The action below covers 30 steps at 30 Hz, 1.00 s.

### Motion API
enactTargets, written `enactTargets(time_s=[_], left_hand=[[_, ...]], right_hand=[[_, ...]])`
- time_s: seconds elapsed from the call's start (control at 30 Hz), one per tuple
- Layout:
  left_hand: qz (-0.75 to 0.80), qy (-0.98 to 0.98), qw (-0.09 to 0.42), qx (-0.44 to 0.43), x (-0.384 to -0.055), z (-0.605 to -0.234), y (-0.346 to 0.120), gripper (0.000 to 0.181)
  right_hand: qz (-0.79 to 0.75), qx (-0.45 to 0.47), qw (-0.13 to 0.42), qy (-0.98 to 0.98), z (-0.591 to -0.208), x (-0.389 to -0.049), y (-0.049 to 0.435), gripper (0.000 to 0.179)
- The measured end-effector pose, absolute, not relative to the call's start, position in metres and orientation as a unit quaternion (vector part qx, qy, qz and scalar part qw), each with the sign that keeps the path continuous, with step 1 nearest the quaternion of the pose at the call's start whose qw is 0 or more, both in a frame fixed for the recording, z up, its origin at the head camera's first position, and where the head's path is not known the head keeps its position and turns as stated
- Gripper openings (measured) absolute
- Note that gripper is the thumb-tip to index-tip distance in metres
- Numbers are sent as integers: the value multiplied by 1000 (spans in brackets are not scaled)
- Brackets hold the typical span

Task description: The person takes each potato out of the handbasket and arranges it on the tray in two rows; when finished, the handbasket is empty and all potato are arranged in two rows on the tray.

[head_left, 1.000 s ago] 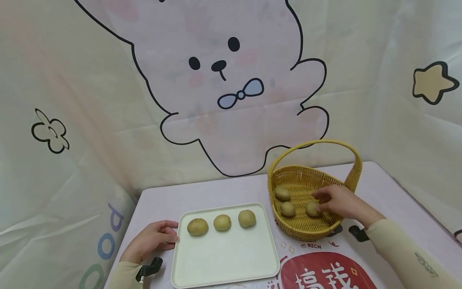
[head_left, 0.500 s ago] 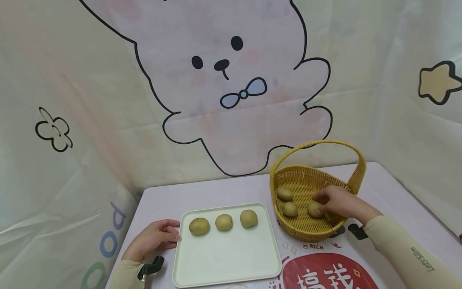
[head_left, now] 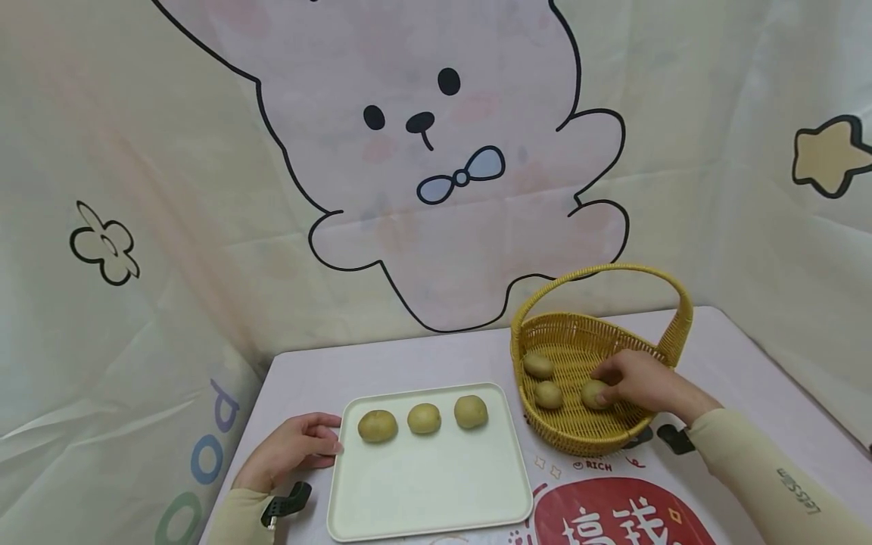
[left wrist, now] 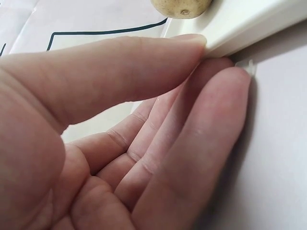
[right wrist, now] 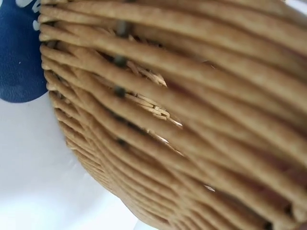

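My right hand (head_left: pixel 636 381) reaches into the yellow wicker basket (head_left: pixel 579 441), thumb and fingers round a potato (head_left: pixel 594 393) near the basket's right side. Two more potatoes lie at its left, one potato (head_left: pixel 538 365) behind the other potato (head_left: pixel 548 394). In the right wrist view the woven basket wall (right wrist: pixel 144 115) fills most of the picture and hides the hand. My left hand (head_left: pixel 293 448) holds the left edge of a cream tray (head_left: pixel 429 492). Up close, the thumb (left wrist: pixel 177 57) lies at the tray rim (left wrist: pixel 249 33), with curled fingers beside it.
Across the tray's back part sit three potatoes: a left potato (head_left: pixel 378 426), a middle potato (head_left: pixel 424 418) and a right potato (head_left: pixel 471 411). The basket's tall handle (head_left: pixel 599 270) arches over its opening. A printed curtain (head_left: pixel 341 303) hangs behind the table (head_left: pixel 409 359).
The right thumb and fingers have come in round the potato in the basket. The head view has shifted slightly; the left hand stays at the tray's edge.
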<state>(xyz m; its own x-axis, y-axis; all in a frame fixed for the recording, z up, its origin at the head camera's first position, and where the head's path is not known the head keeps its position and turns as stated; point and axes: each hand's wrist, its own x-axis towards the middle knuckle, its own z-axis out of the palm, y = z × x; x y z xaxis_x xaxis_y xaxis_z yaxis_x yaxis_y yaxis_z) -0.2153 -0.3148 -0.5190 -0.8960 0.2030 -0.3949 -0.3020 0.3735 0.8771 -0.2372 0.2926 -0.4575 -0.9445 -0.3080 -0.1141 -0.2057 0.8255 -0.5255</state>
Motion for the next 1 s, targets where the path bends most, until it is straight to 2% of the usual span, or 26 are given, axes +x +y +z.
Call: enactTargets(time_s=[0.5, 0.83, 1.0], left_hand=[[555, 801, 224, -26, -215, -518, -314, 59], [552, 805, 214, -31, -213, -518, -319, 60], [541, 815, 205, -24, -214, -518, -318, 56]], right_hand=[[-276, -135, 65, 949, -446, -229, 282, 40], [-316, -126, 7, 940, -417, -203, 227, 45], [-362, -131, 5, 923, -415, -194, 197, 42]])
